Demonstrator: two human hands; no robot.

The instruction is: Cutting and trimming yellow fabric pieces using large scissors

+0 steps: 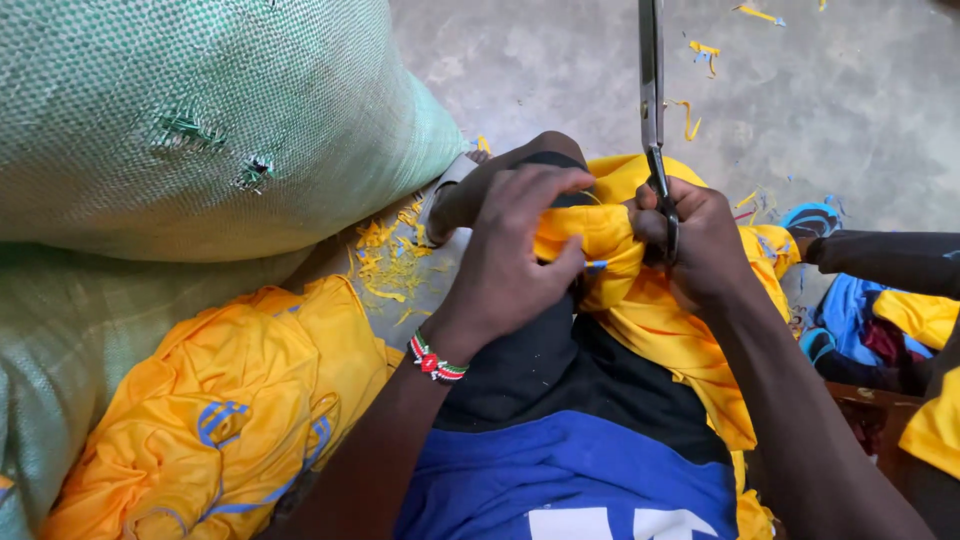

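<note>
My left hand pinches a fold of yellow fabric that lies over my raised knee. A beaded bracelet circles that wrist. My right hand grips the same yellow fabric and holds the handles of long metal scissors, whose blades point up and away from me, closed together. The two hands sit close together, almost touching, on the bunched cloth.
A big green woven sack fills the upper left. A heap of yellow garments with blue print lies at lower left. Yellow fabric scraps litter the concrete floor. Another person's leg and sandal are at the right.
</note>
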